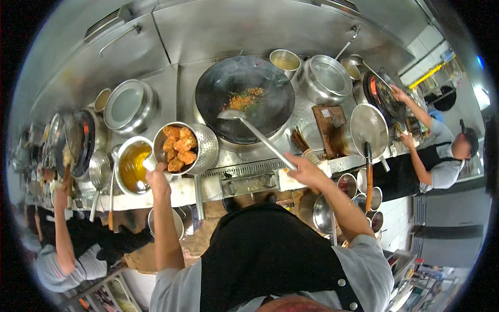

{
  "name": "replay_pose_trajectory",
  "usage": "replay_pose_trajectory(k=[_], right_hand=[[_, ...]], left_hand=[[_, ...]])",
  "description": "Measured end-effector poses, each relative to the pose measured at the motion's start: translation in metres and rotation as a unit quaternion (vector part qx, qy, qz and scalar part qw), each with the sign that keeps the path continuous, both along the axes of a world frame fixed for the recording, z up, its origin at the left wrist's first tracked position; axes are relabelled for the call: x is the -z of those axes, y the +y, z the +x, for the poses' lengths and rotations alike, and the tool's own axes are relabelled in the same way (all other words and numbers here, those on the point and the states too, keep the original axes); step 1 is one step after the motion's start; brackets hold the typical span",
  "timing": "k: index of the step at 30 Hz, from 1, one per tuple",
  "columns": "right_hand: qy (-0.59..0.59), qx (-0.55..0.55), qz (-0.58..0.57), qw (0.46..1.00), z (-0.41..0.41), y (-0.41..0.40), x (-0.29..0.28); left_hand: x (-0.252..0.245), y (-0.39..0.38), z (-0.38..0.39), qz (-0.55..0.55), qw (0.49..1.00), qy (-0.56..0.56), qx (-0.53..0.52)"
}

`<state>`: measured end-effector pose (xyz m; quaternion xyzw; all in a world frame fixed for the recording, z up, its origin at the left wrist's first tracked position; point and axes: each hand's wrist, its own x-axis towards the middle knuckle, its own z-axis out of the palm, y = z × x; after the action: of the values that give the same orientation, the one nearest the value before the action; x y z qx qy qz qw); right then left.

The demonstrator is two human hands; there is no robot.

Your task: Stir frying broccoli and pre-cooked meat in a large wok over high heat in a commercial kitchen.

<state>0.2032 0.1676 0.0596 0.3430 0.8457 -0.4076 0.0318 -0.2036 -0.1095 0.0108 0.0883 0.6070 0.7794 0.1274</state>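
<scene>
My left hand (159,181) grips a round metal container at its near left side, by a whitish part (149,162) that may be its handle. Inside it sit several browned, fried-looking chunks (184,144). In my right hand (308,171) is the handle of a long metal ladle (232,114), whose bowl hangs over the near left part of a large black wok (249,74). Chopped orange and green bits (246,99) lie in the wok's bottom, with faint haze above. A perforated metal skimmer (207,146) lies partly hidden behind the container.
A pot of yellow oil (134,165) stands left of the container. Right of the wok are a bamboo brush (299,139), a dark wooden board (326,128) and a large strainer (368,124). Co-workers (440,160) (68,257) stand at both sides beside other woks.
</scene>
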Motion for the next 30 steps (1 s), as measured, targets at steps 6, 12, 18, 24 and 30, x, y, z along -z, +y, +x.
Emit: replay_pose_trajectory(k=[6, 12, 18, 24, 30], right_hand=[[0.023, 0.216, -0.062, 0.974, -0.058, 0.090, -0.002], [0.042, 0.132, 0.021, 0.990, -0.052, 0.081, 0.028], [0.161, 0.091, -0.005, 0.983, 0.035, 0.043, 0.070], [0.224, 0.106, 0.050, 0.968, 0.083, 0.045, 0.104], [0.227, 0.031, 0.117, 0.966, 0.078, 0.048, 0.095]], left_hand=[[-0.012, 0.090, -0.022, -0.049, 0.997, -0.010, 0.062], [-0.043, 0.184, -0.021, -0.270, 0.936, 0.226, 0.015], [-0.057, 0.263, 0.012, -0.502, 0.695, 0.515, 0.000], [-0.096, 0.322, 0.016, -0.533, 0.640, 0.545, -0.093], [-0.056, 0.277, 0.044, -0.507, 0.709, 0.489, -0.033]])
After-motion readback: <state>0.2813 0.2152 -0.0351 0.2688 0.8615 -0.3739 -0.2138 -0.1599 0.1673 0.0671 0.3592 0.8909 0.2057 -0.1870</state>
